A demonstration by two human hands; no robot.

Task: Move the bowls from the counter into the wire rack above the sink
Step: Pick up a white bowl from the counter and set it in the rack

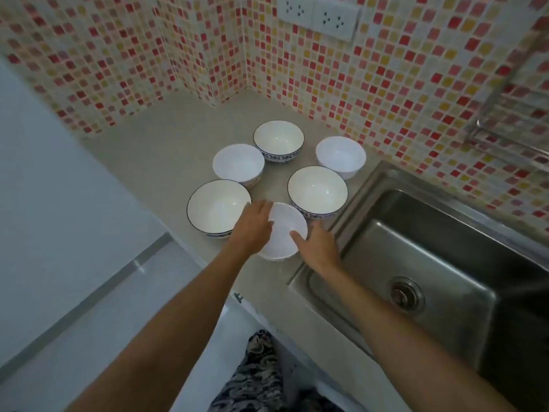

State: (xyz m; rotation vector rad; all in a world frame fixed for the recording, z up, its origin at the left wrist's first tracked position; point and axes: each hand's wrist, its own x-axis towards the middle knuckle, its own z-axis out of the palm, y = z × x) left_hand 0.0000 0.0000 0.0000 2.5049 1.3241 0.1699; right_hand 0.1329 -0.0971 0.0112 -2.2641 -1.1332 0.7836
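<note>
Several bowls stand upright on the beige counter (166,150). The nearest is a plain white bowl (283,230). My left hand (252,226) lies against its left rim and my right hand (319,248) against its right side, so both hands clasp it while it rests on the counter. To the left sits a blue-rimmed bowl (217,205), and to the right another blue-rimmed bowl (317,190). Farther back are a white bowl (237,163), a patterned bowl (278,139) and a white bowl (340,156). The wire rack (511,114) shows blurred at the upper right.
A steel sink (430,263) with a round drain (405,294) lies right of the bowls. Mosaic tile walls close the counter's back corner, with wall sockets (319,16) above. A pale floor lies below on the left.
</note>
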